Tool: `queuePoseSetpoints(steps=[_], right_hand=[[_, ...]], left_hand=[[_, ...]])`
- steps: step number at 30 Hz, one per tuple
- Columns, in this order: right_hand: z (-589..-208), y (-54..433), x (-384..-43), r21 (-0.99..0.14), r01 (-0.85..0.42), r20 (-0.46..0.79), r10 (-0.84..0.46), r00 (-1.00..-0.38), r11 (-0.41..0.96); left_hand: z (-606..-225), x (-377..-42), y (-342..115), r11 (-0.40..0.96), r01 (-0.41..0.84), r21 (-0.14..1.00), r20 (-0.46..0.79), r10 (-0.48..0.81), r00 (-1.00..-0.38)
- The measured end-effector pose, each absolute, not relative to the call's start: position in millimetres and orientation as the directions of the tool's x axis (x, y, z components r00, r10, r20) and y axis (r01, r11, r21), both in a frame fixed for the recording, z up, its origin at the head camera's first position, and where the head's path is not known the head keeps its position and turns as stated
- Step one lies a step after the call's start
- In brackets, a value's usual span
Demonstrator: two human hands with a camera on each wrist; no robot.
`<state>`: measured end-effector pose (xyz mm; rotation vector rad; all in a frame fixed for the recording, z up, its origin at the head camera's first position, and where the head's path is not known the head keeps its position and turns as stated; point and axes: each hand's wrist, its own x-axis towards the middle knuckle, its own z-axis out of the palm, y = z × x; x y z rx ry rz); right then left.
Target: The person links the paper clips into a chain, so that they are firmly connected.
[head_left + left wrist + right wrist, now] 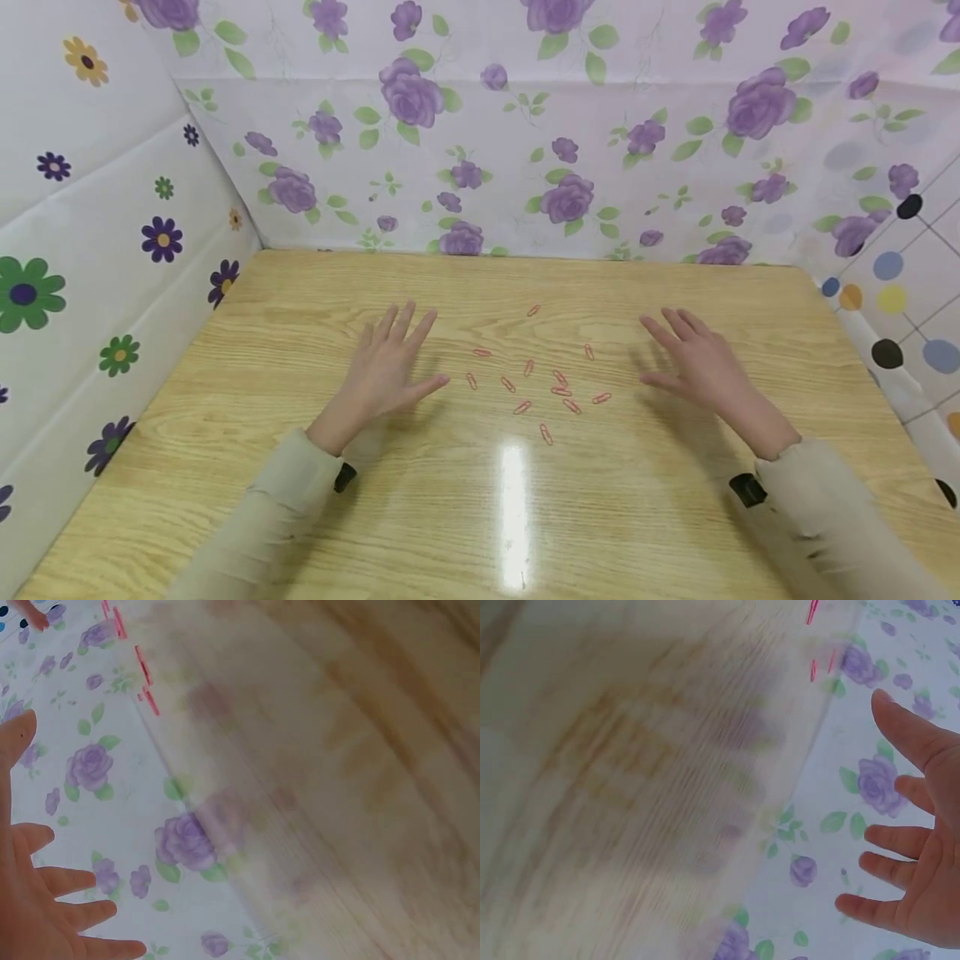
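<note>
Several small red paper clips lie scattered over the middle of the wooden table, among them one paper clip nearest me and another paper clip farthest off. To their left is my left hand, fingers spread and thumb toward the clips, holding nothing. My right hand is on the other side, its fingers extended and parted, also with nothing in it. Both hands appear to hover over the table, apart from the clips. The left wrist view shows the spread left hand; the right wrist view shows the right hand.
The wooden table has a bright light reflection near its front. Behind it hangs a purple-flowered cloth. A cloth with colourful flowers borders the left side, and a dotted, lined cloth the right.
</note>
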<state>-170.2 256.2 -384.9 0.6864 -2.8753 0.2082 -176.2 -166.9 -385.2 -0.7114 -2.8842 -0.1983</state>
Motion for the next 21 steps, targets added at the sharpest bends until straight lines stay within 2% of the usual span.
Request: queuePoseSetpoints(steps=[5,12,21], right_hand=[[-386.5,248.2,-183.8,-0.181,-0.505,0.163,-0.481,-0.861,0.844],[-390.3,236.2,-199.1,-0.305,-0.501,0.046,-0.513,-0.857,0.810],[-400.3,223.0,-217.4,-0.407,-0.486,-0.017,-0.539,-0.842,0.773]], left_hand=[[-388.4,-182.8,-164.3,0.846,0.526,0.092,0.209,0.500,-0.841],[-395.9,-188.8,-156.8,0.803,0.593,0.069,0.228,0.566,-0.792],[-407.2,-196.9,-146.4,0.780,0.588,0.214,0.158,0.566,-0.809]])
